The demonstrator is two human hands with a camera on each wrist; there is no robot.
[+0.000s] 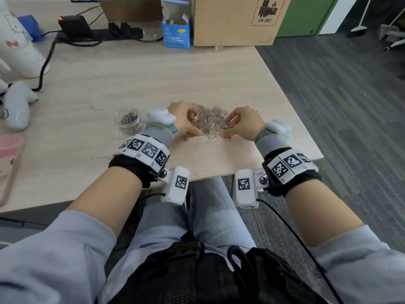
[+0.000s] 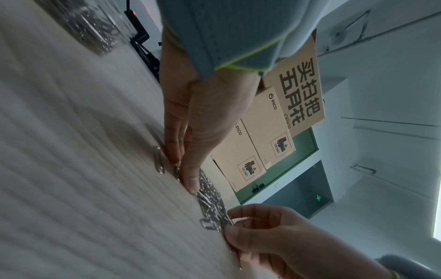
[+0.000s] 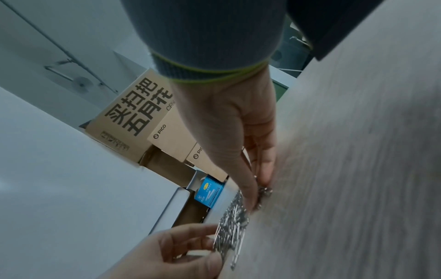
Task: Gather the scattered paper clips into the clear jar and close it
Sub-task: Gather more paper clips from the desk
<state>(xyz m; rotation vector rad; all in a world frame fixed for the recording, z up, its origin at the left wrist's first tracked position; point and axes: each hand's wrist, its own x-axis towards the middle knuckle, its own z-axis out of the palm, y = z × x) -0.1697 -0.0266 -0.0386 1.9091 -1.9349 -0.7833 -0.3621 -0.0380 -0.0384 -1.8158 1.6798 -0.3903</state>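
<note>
Silvery heap of paper clips (image 1: 211,122) right of the open jar (image 1: 129,121), my left hand (image 1: 183,119) and right hand (image 1: 243,125) flanking it, fingers curled, pinching clips

A light wood-grain counter (image 1: 135,84) is set over dark grey striped carpet (image 1: 341,102). Cardboard boxes (image 1: 236,20) are stacked at its far edge before a green panel (image 1: 306,16). White ceiling panels (image 2: 393,79) are seen overhead.

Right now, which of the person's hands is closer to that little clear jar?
Left. The left hand works the near-left edge of the paper clip pile, just right of the clear jar. The right hand is on the pile's far side from the jar.
</note>
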